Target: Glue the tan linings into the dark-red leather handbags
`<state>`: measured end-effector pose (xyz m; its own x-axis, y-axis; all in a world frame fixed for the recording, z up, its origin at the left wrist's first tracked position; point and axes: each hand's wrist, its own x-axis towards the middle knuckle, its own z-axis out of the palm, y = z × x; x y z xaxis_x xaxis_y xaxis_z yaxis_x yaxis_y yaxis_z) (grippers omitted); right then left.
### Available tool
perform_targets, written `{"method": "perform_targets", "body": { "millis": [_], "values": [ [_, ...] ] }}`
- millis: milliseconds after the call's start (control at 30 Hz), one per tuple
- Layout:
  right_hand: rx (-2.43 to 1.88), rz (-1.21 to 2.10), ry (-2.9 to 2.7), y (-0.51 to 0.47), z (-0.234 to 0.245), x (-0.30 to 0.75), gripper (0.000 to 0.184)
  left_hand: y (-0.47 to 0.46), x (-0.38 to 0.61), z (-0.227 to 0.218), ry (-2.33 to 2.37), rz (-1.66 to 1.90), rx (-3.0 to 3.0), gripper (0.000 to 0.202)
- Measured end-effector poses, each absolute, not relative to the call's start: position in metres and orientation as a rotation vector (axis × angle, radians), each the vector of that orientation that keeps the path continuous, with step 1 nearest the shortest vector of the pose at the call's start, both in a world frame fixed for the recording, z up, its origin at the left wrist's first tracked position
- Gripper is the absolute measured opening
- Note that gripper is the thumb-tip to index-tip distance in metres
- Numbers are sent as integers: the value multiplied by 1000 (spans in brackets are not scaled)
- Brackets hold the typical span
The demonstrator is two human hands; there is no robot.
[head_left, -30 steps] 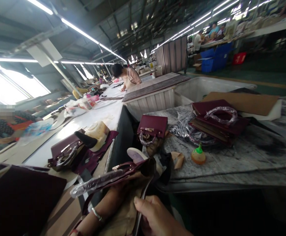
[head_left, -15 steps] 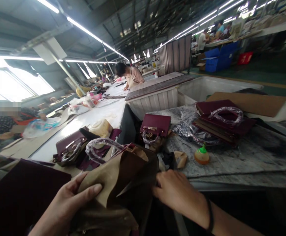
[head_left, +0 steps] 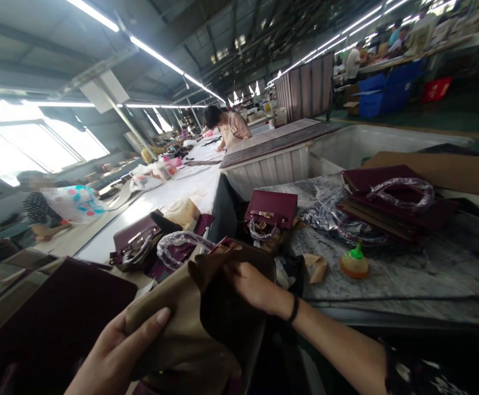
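In front of me is an unfinished handbag (head_left: 182, 307), its brown lining turned outward and its mouth spread apart. My left hand (head_left: 120, 340) grips the lining at the near left side, thumb on top and fingers behind. Inside the mouth, my right hand (head_left: 251, 285) has its fingers curled at the lining's far upper edge; the fingertips are partly hidden. A plastic-wrapped handle (head_left: 177, 244) sticks up from the bag's far side. Close by on the left leans a dark burgundy panel (head_left: 62, 312).
Burgundy handbags (head_left: 271, 208) stand beyond my hands, more bag pieces (head_left: 391, 197) are stacked at right. A green-topped glue bottle (head_left: 354, 262) sits on the stained grey table (head_left: 428, 274). A white bin (head_left: 346, 142) and a long white table (head_left: 141, 214) lie farther off. Co-workers (head_left: 235, 129) work nearby.
My right hand has moved from the bag's right outer edge up and left into its mouth. My left hand keeps its grip. The view has turned slightly left.
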<state>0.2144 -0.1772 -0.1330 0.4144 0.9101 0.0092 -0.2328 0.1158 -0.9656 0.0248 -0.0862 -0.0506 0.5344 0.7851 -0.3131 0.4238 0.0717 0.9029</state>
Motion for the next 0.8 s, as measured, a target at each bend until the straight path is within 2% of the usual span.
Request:
{"method": "perform_targets", "body": {
  "millis": [167, 233, 333, 433, 500, 600, 667, 700, 800],
  "values": [
    [-1093, 1007, -821, -179, -102, 195, 39, -81, 42, -71, 876, 373, 1833, 73],
    [-1114, 977, -905, -184, -92, 183, 36, -81, 47, -76, 812, 357, 1927, 67],
    [-1298, 808, -1113, -194, -80, 174, 21, -81, 49, -77, 742, 255, 2058, 42],
    [-1411, 671, -1326, -211, -68, 178, 17, -82, 49, -75, 739, 258, 2146, 18],
    [-1362, 592, -1407, -227, -61, 188, 20, -80, 49, -75, 751, 311, 2133, 16],
    [-1346, 429, -1326, -248, -58, 211, 24, -76, 49, -76, 825, 355, 2017, 23],
    [-1511, 314, -1234, -252, -66, 226, 15, -75, 49, -74, 931, 342, 1907, 29],
    [-1608, 263, -1244, -250, -74, 232, 19, -77, 49, -73, 980, 330, 1854, 32],
    [-1754, 181, -1475, -234, -97, 241, 60, -89, 54, -65, 1066, 354, 1730, 40]
  ]
}}
